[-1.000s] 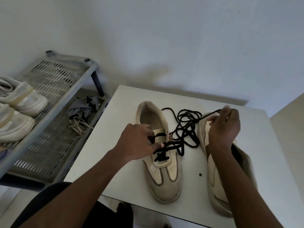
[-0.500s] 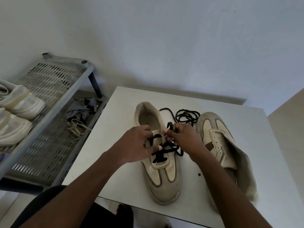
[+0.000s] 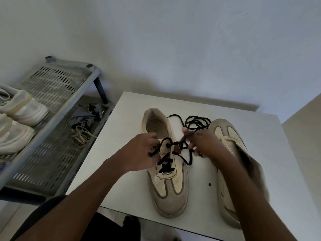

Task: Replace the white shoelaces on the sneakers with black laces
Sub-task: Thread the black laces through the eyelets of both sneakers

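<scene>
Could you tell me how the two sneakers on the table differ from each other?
The left sneaker has a black lace crossed through its lower eyelets; the right sneaker shows bare eyelets. The left sneaker points its toe toward the person, the right sneaker toward the wall. The left hand and right hand hold the lace at the left sneaker, not the right sneaker. Both are cream and lie on the white table.
</scene>
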Available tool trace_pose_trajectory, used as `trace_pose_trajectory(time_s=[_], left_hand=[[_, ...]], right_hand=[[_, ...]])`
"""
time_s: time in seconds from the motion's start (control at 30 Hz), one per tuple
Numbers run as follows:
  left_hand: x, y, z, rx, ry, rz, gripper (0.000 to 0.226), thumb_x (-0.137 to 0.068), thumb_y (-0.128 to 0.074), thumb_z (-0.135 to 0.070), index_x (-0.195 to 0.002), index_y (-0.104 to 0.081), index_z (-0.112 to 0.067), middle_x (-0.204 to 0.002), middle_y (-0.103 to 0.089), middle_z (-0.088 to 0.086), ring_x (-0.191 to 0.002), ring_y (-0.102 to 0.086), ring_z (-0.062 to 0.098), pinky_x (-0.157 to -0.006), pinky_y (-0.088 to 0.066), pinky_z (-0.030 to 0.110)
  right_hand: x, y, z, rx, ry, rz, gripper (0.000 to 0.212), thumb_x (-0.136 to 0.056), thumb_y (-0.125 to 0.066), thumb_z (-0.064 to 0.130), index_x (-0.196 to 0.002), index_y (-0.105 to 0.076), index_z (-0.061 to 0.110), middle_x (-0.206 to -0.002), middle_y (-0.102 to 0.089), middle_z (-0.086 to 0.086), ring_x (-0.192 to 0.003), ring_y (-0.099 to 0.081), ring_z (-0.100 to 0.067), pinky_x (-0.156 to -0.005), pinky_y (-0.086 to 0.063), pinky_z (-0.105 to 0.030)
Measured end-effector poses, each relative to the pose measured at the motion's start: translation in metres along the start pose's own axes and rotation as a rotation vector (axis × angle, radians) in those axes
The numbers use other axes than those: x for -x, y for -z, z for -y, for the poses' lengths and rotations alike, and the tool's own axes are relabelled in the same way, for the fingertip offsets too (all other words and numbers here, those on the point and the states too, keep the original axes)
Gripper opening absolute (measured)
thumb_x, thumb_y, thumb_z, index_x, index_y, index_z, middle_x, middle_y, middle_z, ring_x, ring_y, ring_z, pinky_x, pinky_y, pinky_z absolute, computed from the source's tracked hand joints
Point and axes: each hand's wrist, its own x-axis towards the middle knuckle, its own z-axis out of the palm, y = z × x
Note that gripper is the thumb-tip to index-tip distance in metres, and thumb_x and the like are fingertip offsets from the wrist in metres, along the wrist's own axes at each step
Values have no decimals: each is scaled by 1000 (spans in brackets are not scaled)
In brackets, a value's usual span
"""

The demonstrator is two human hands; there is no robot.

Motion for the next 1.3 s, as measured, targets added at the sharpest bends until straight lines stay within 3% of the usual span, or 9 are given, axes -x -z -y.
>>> trace_pose_trajectory(time_s=[0.17,0.4,0.57,0.7,0.77,0.83,0.93,1.1,1.3], left_hand=[[1,4,-3,15,-14,-8,25,-78,-74,-29,-68,-51,-23,-74,-46,-7,-63,-49,15,-57,-45,33],[1,4,0,22,3,-4,28,-78,-74,-33,-74,-62,-9,-77,-49,-4,-65,-51,16,-60,-46,33],[2,6,0,63,42,8,38,-74,-61,-51,-71,-62,-13,-76,-52,-7,-65,-54,14,-61,-48,32],[2,6,0,70,52,20,31,-75,-64,-48,-69,-60,-18,-74,-51,-10,-66,-55,13,-63,-50,31],[2,7,0,50,42,25,26,-78,-69,-41,-69,-59,-18,-74,-49,-11,-67,-55,13,-63,-49,30],[2,8,-1,33,16,32,17,-79,-73,-26,-69,-60,-19,-74,-49,-13,-66,-53,11,-62,-48,29],[3,8,1,29,-26,19,8,-76,-62,-8,-77,-66,-15,-78,-49,-18,-67,-52,10,-60,-46,25],[3,4,6,-2,-41,-49,24,-75,-62,3,-91,-66,-14,-87,-53,-13,-68,-52,7,-59,-42,15],[1,4,10,-33,-60,-80,20,-68,-59,5,-79,-63,-12,-82,-46,-21,-65,-50,-1,-58,-37,9]], right_hand=[[3,-31,2,-3,88,97,27,-92,-61,37,-110,-51,20,-89,-68,-5,-51,-57,-6,-48,-43,-21],[0,-17,0,420,350,110,4,-88,-67,24,-87,-64,22,-86,-65,0,-74,-58,-13,-67,-45,-27],[-3,-4,-4,-24,309,-143,15,-87,-67,16,-75,-60,21,-80,-64,3,-74,-58,-12,-72,-47,-30],[-12,21,-15,-470,177,-693,16,-84,-69,17,-73,-62,26,-76,-66,2,-75,-60,-19,-78,-56,-46],[-13,15,-15,-447,222,-772,14,-85,-67,17,-79,-61,27,-80,-67,5,-73,-62,-18,-76,-56,-52],[-13,6,-11,-287,280,-643,15,-88,-67,21,-100,-58,21,-80,-63,7,-73,-61,-14,-73,-55,-43],[-11,4,-4,9,201,-395,51,-84,-73,30,-122,-42,14,-83,-61,0,-77,-60,-15,-76,-51,-35],[2,-4,4,66,28,167,53,-93,-46,56,-88,-66,8,-72,-62,-1,-53,-49,-10,-49,-37,-20],[0,-35,0,-71,81,136,36,-90,-61,41,-94,-63,4,-73,-64,1,-59,-50,-9,-56,-43,-23]])
